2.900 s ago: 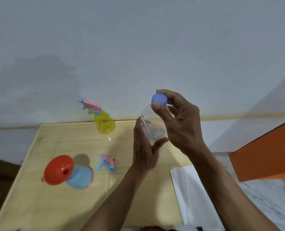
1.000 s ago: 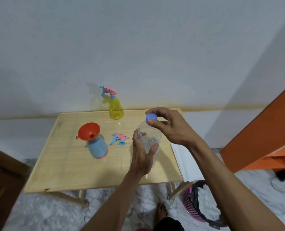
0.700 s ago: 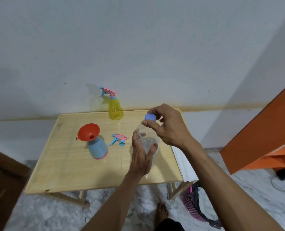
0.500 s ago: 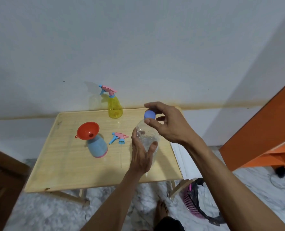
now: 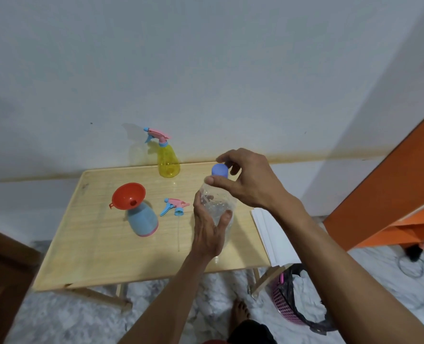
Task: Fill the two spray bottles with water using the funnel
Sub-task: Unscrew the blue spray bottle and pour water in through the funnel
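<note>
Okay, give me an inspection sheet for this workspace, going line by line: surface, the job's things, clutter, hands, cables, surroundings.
Surface: wooden table, against the wall.
Job's things: blue spray bottle stands headless with the red funnel in its neck; its spray head lies beside it. Yellow spray bottle stands at the back with its head on. Clear water bottle is held above the table.
Clutter: nothing seen on the table.
Hands: left hand grips the water bottle's body; right hand pinches its blue cap.
Cables: cable coiled on the floor, right.
Surroundings: pink basket, white boards, orange furniture.
</note>
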